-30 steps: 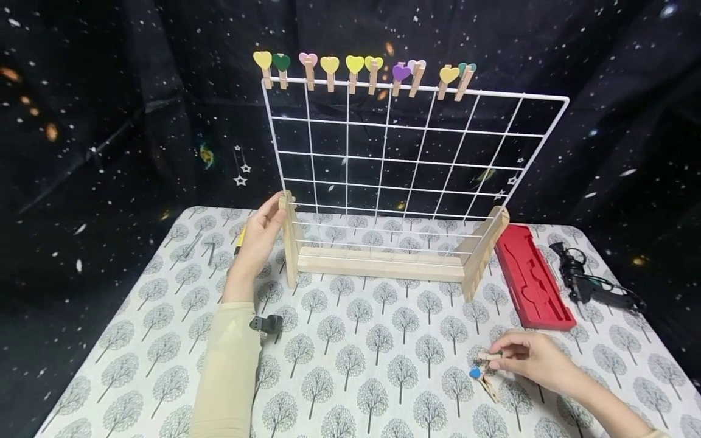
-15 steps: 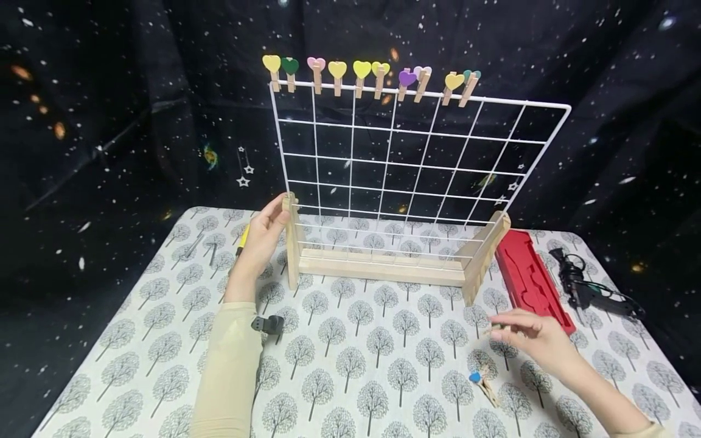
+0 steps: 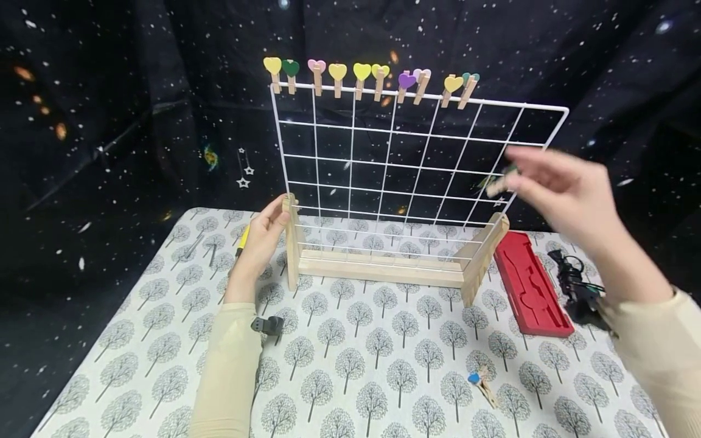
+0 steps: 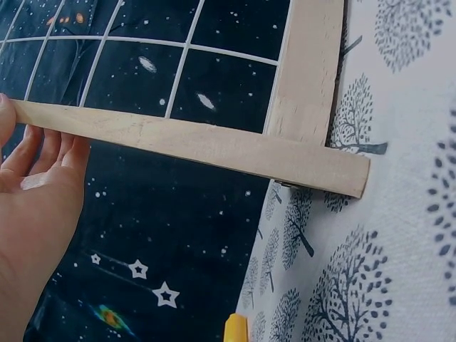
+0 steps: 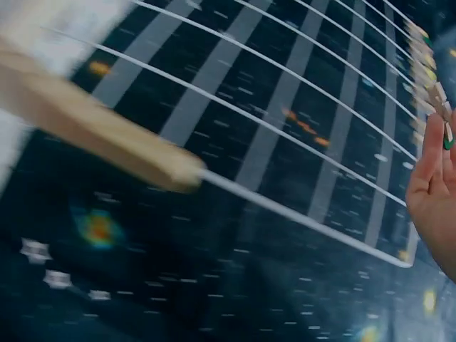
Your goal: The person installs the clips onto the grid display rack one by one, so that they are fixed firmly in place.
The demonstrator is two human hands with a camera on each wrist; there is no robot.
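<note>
A white wire grid [image 3: 512,105] stands in a wooden base [image 3: 383,267]. Several heart-topped clothespins, one of them yellow [image 3: 362,72], line its top bar from the left end to past the middle. My left hand [image 3: 260,243] holds the base's left upright [image 3: 292,249], fingers behind and thumb in front, also seen in the left wrist view [image 4: 178,141]. Raised before the grid's right side, my right hand [image 3: 572,191] pinches a clothespin [image 3: 497,186]; green shows on it in the right wrist view [image 5: 447,142]. A blue-heart clothespin [image 3: 483,388] lies on the tablecloth.
Right of the base lies a red tray [image 3: 528,286] with shaped hollows. Beside it is a black tool with a cord [image 3: 572,283], partly behind the right forearm. A yellow-handled thing [image 3: 243,238] and thin metal pieces [image 3: 212,244] lie at left. A dark starry cloth [image 3: 137,121] hangs behind.
My right hand has lifted the clothespin from near the blue-heart one on the table up to the grid's right side. The left hand stays on the upright.
</note>
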